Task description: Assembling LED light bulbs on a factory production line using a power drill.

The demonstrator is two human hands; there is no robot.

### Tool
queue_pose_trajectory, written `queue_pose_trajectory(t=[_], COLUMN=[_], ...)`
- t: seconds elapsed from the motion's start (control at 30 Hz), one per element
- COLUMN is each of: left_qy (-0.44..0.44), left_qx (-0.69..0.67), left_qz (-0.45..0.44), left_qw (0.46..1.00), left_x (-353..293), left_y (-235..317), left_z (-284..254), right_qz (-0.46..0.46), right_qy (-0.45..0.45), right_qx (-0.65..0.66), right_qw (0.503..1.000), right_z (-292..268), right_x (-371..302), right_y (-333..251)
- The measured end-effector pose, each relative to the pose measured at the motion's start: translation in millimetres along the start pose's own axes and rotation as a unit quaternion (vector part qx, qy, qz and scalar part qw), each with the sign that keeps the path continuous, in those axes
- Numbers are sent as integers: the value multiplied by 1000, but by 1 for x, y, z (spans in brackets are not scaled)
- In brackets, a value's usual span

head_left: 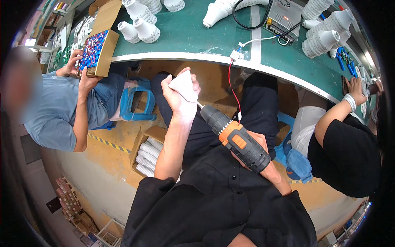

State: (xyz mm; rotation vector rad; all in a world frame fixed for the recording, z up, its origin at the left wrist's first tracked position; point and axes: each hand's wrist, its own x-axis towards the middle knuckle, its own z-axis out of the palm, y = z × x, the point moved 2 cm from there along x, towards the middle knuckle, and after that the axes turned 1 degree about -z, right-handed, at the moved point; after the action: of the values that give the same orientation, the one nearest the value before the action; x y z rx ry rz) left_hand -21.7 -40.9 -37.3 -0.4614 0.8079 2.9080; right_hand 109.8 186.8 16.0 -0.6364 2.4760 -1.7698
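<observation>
My left hand (180, 103) is closed around a white cone-shaped plastic housing (184, 85), raised in front of me below the bench edge. My right hand (258, 142) grips a black and orange cordless drill (234, 138), whose body hides most of the fingers. The drill slants up and to the left. Its thin bit reaches the lower right edge of the housing; whether it is inside or only touching, I cannot tell. A red wire (230, 78) hangs from a small white connector (236, 54) at the bench edge, behind the drill.
On the green bench (181, 39) stand stacked white housings (142, 29) and a metal power supply (283, 18). An open carton (150, 154) of stacked white housings sits by my left arm. To the left a person holds a box of small blue parts (94, 50); another person works at right.
</observation>
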Motion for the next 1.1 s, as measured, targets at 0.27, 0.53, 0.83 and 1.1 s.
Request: queue_pose_trajectory(t=[0.27,0.53,0.83,1.1], left_qy=[-19,-45,-41,-42], left_qx=[23,74,143,180], left_qz=[-2,49,103,119], left_qw=[1000,995,984,976], left_x=[-8,-13,-18,-19], left_y=[-8,-9,-11,-16], left_z=[4,8,13,17], right_qz=[-7,-18,5,15], right_qy=[-11,-13,-21,-3], right_qx=[-33,-34,-15,11], right_qw=[999,999,1000,1000], right_z=[1,1,0,3], right_x=[1,1,1,8], right_y=[5,7,7,4])
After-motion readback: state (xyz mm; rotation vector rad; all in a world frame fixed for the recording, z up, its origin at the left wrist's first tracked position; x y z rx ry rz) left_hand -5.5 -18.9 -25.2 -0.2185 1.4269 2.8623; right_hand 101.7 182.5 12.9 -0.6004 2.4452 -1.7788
